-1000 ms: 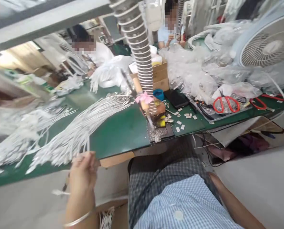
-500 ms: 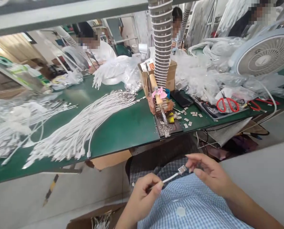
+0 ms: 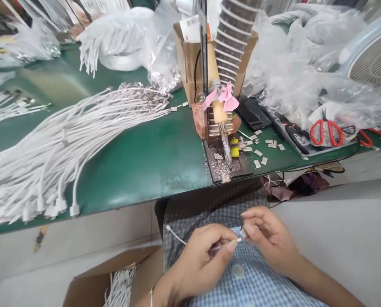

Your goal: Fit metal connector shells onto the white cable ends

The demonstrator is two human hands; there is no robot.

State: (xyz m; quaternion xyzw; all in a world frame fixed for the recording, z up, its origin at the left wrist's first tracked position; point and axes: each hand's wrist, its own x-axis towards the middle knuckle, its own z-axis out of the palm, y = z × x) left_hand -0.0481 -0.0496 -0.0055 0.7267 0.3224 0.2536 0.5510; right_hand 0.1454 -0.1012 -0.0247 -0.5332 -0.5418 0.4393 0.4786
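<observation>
In front of my lap, my left hand (image 3: 211, 256) is closed around a thin white USB cable (image 3: 176, 234), whose far end sticks out on the left past my knuckles. The cable's stripped tip shows between my left thumb and index finger. My right hand (image 3: 269, 238) meets it there, thumb and fingers pinched on the small metal USB connector (image 3: 242, 231), which is mostly hidden by the fingertips. Above on the green table (image 3: 139, 170), a soldering iron (image 3: 220, 108) with a pink ribbon leans in its stand over a black pad strewn with solder bits.
A large bundle of white cables (image 3: 68, 140) lies left on the table. Small metal pieces (image 3: 260, 158), a phone (image 3: 253, 114) and red-handled scissors (image 3: 326, 132) are on the right. A ribbed hose (image 3: 233, 42) hangs beside the iron. Below left, a cardboard box (image 3: 91, 277) holds cables.
My hands have come together at the cable's connector end, and my right fingers have closed on the connector. The view has moved closer to the table and tilted down.
</observation>
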